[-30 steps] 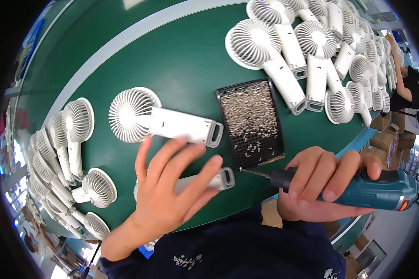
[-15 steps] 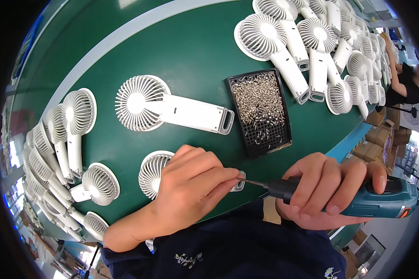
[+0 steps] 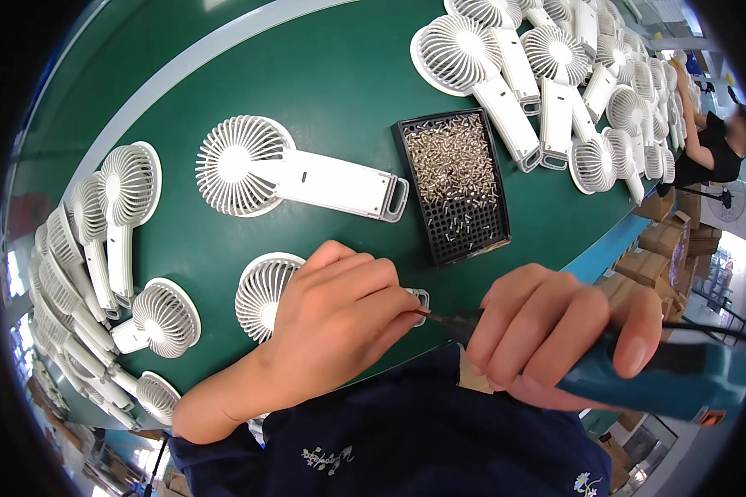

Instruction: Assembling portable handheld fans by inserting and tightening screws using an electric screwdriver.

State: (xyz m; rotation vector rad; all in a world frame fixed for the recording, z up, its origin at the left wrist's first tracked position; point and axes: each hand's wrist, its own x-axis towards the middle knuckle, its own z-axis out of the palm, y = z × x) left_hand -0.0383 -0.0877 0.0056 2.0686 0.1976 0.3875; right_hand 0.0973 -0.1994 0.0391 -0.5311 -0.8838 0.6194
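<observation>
My left hand (image 3: 327, 323) is closed in a pinch over the handle of a white handheld fan (image 3: 261, 290), hiding most of that handle. Its fingertips meet at the bit tip of a teal and black electric screwdriver (image 3: 663, 373); whatever small thing they pinch is hidden. My right hand (image 3: 555, 335) is wrapped around the screwdriver, which is slightly blurred and points left with its rear end lower. Beyond my left hand, a second white fan (image 3: 331, 182) lies flat, handle toward the right. A black tray (image 3: 506, 199) of small silver screws (image 3: 456, 157) stands to its right.
Many white fans (image 3: 555, 54) are heaped at the far right, and another group (image 3: 128, 190) lies along the left side of the green table (image 3: 340, 83). A person in black (image 3: 713, 153) works at the far right. Cardboard boxes (image 3: 646, 265) stand beyond the table edge.
The screwdriver has tilted, its rear end now lower, and my right hand has moved a little left toward my left hand. My left hand keeps its pinch. The whole view has shifted slightly.
</observation>
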